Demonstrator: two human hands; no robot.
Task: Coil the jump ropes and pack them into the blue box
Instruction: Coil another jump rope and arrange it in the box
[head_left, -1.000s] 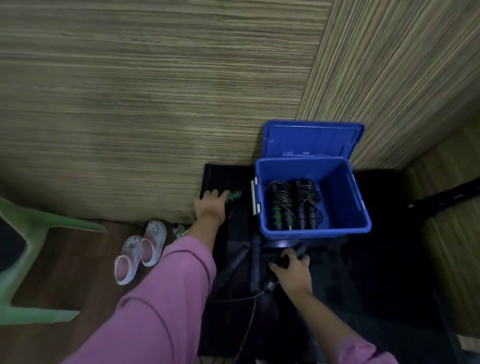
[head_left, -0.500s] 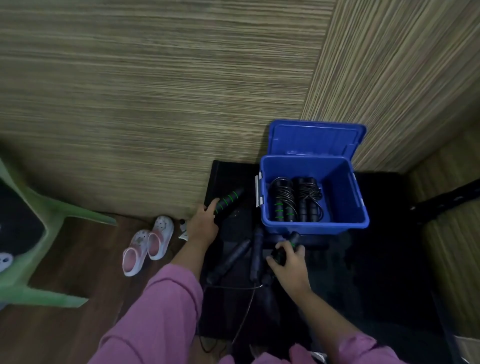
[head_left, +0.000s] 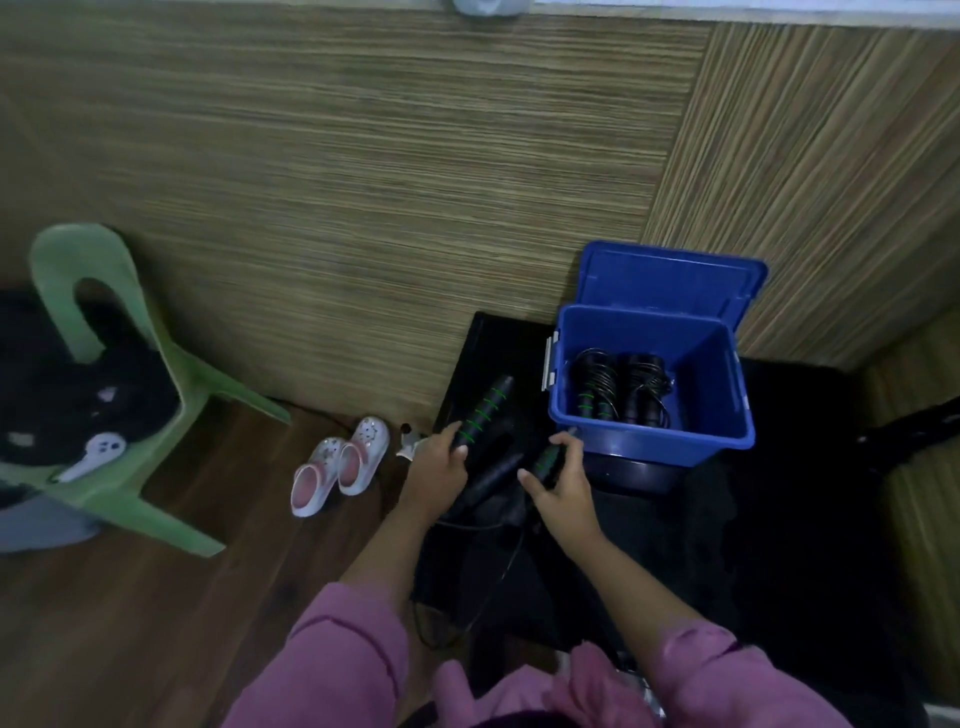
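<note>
The jump rope handle, black with green rings, pointed up and away from the person, its lower end gripped in the left hand, whose fingers were curled round it. The right hand held a second, shorter-looking handle just in front of the blue box, fingers wrapped about it with the thumb stretched out toward the left. Between the two hands lay another dark handle on the black surface; whether it touched either hand could not be told in the dim light. A thin black cord trailed from the handles toward the person's body and looped loosely below the forearms.

The blue box stood on the black surface, to the right of both hands, its lid tipped open and leaning back against the striped wall. Inside, two coiled ropes stood side by side against the box's left part, cords wound round their handles.

On the wooden floor to the left sat a pair of small pink and white clogs, near the left hand but apart from it. Farther left stood a green plastic chair with dark items on its seat. Both forearms emerged from pink sleeves.
</note>
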